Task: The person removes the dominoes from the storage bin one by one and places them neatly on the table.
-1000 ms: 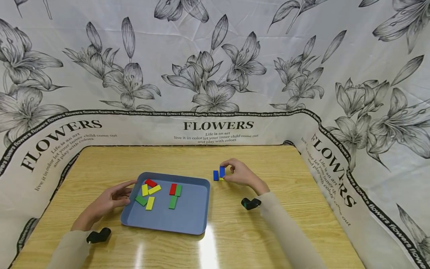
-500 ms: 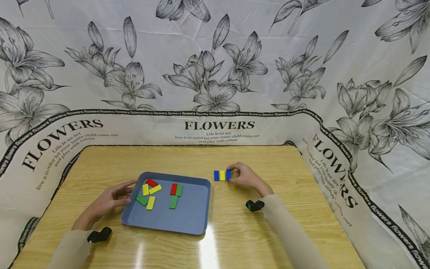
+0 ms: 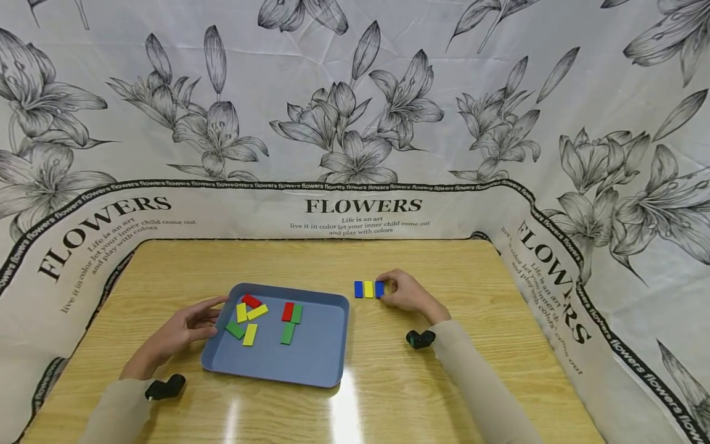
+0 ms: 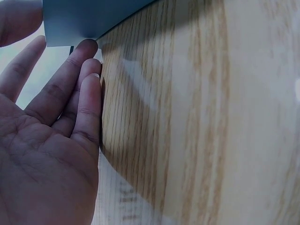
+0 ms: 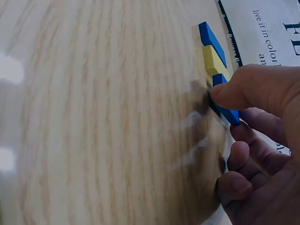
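Observation:
My right hand (image 3: 407, 293) pinches a blue domino-like block (image 3: 379, 289) at the right end of a short row on the table. To its left lie a yellow block (image 3: 368, 289) and another blue block (image 3: 358, 289), close side by side. In the right wrist view the thumb (image 5: 227, 95) lies on the held blue block (image 5: 227, 112), with the yellow block (image 5: 214, 61) just beyond. My left hand (image 3: 180, 333) rests against the left side of a blue-grey tray (image 3: 277, 367), its fingers fairly straight. In the left wrist view, fingertips (image 4: 87, 47) meet the tray's wall (image 4: 89, 18).
Inside the tray lie red blocks (image 3: 288, 311), several yellow blocks (image 3: 250, 335) and green blocks (image 3: 287, 333), all flat. The wooden table (image 3: 444, 382) is bordered at the back and sides by a flower-printed cloth (image 3: 360, 216).
My right hand has brought the blue block from above the yellow one down to the right end of the row, then nudged in slightly. The left hand and tray have stayed put.

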`<action>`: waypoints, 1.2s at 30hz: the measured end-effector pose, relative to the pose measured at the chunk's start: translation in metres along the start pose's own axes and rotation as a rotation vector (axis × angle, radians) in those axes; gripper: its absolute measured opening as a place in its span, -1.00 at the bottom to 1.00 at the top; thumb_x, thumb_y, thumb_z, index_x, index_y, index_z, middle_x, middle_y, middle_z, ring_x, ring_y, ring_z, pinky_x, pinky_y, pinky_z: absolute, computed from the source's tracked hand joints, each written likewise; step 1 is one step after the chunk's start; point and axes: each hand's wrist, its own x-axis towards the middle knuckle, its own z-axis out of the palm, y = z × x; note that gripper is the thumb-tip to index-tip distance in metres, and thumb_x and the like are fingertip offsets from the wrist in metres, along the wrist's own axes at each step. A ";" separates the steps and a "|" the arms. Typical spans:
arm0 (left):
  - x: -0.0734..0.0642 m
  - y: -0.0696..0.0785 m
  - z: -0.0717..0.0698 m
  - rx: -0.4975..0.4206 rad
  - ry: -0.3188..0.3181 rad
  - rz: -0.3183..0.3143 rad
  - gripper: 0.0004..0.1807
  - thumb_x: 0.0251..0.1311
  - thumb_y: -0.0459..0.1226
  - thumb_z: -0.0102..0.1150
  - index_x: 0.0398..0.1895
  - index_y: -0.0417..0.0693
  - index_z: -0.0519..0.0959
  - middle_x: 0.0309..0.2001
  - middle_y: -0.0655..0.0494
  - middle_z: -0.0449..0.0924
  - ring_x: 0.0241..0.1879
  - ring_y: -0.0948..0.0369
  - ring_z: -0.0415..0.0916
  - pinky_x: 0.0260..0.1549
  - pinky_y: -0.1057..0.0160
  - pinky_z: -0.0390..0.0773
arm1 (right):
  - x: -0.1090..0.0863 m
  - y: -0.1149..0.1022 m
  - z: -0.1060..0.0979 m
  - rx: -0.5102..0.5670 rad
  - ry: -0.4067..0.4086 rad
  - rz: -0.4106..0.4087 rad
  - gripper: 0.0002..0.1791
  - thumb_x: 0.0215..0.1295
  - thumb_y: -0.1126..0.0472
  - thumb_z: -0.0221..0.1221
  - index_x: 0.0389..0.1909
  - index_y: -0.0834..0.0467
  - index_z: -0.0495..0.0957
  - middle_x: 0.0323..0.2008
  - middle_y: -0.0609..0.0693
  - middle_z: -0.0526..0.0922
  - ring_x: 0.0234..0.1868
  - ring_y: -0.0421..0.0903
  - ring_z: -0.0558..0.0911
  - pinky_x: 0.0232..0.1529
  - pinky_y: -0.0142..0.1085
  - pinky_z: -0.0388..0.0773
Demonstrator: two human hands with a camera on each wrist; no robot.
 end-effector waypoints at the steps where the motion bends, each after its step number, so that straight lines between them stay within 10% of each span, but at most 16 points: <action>1: 0.000 0.000 0.000 0.000 -0.001 -0.001 -0.27 0.39 -0.29 0.25 0.58 -0.18 0.23 0.30 -0.42 0.47 0.09 0.47 0.53 -0.02 0.34 0.61 | 0.000 0.001 0.000 -0.005 0.000 0.002 -0.48 0.21 0.32 0.36 0.22 0.30 0.60 -0.17 0.15 0.51 -0.46 -0.11 0.39 -0.42 -0.30 0.36; 17: 0.001 0.006 -0.001 0.021 0.007 0.014 -0.27 0.37 -0.31 0.25 0.57 -0.19 0.25 0.28 -0.37 0.51 0.19 -0.03 0.56 -0.02 0.36 0.61 | 0.005 0.002 0.002 -0.018 -0.005 -0.011 -0.50 0.23 0.34 0.34 0.22 0.33 0.59 -0.06 0.22 0.54 -0.45 -0.10 0.38 -0.39 -0.28 0.35; 24: 0.002 0.004 -0.001 0.023 0.005 -0.003 -0.27 0.39 -0.28 0.26 0.57 -0.16 0.25 0.30 -0.38 0.49 0.14 0.33 0.55 -0.01 0.38 0.60 | 0.005 0.003 0.002 -0.008 -0.010 -0.014 -0.49 0.25 0.34 0.33 0.24 0.33 0.58 -0.02 0.23 0.52 -0.40 -0.09 0.38 -0.36 -0.28 0.35; 36: -0.001 0.004 -0.001 0.025 0.013 0.009 -0.28 0.37 -0.30 0.26 0.56 -0.18 0.26 0.30 -0.38 0.50 0.18 0.08 0.56 -0.01 0.37 0.59 | 0.006 0.005 0.003 -0.034 -0.018 -0.019 -0.46 0.26 0.33 0.32 0.28 0.32 0.56 0.03 0.24 0.54 -0.35 -0.09 0.41 -0.32 -0.26 0.38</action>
